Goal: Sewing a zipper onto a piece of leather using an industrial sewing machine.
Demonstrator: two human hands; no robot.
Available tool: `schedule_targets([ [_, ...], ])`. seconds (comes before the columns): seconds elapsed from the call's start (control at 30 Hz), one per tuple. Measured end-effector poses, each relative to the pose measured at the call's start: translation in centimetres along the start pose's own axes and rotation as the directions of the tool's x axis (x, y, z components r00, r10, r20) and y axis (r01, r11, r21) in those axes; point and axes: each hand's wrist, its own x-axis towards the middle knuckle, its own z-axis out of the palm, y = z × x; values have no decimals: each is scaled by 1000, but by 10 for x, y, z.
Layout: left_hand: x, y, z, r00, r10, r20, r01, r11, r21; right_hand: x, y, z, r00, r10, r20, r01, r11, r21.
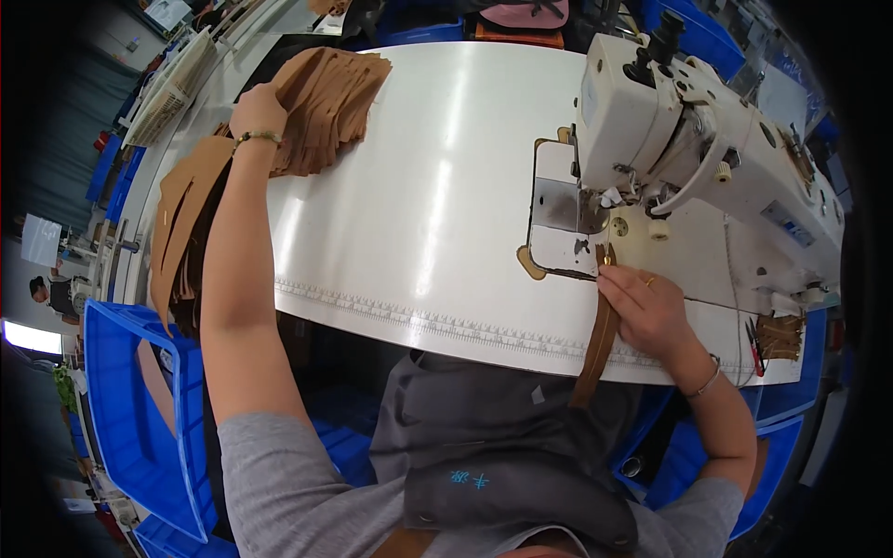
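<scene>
My right hand (646, 312) pinches a brown zipper (600, 339) near its upper end, where a small gold-coloured slider shows. The zipper's lower end hangs over the table's front edge. Just beyond these fingers are the needle area and metal plate of a white sewing machine (609, 112). At the far left, my left hand (259, 113) is closed on the edge of a brown fabric piece at a fanned stack of brown fabric pieces (326, 112); its fingertips are partly hidden. More brown pieces (191, 205) drape over the table's left side beside my left forearm.
The white table (419, 186) has a ruler strip (419, 321) along its front edge. Red-handled snips (754, 349) lie at the right by a small brown bundle (779, 337). Blue bins (139, 418) stand below on the left and right. A pink item (526, 13) is behind the table.
</scene>
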Motion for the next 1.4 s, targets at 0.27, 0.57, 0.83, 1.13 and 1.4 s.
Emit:
schedule_targets([
  [0.27, -149, 57, -8, 812, 376, 447, 582, -454, -674, 3, 0, -8, 999, 43, 23, -42, 998, -54],
  [0.57, -272, 113, -55, 661, 597, 455, 412, 219, -885, 20, -10, -4, 993, -17, 121, 6, 996, 86],
  [0.83, -262, 163, -47, 660, 752, 4, -468, 415, -781, 24, 12, -20, 963, -66, 262, 17, 983, 185],
  [1.13, -236, 212, -39, 605, 793, -77, -576, 368, -730, 25, 26, 22, 998, -14, 63, 11, 999, 41],
  [1.4, -244, 219, -31, 542, 811, -220, -762, 364, -535, 25, 26, 20, 1000, 14, -3, -13, 995, 98],
])
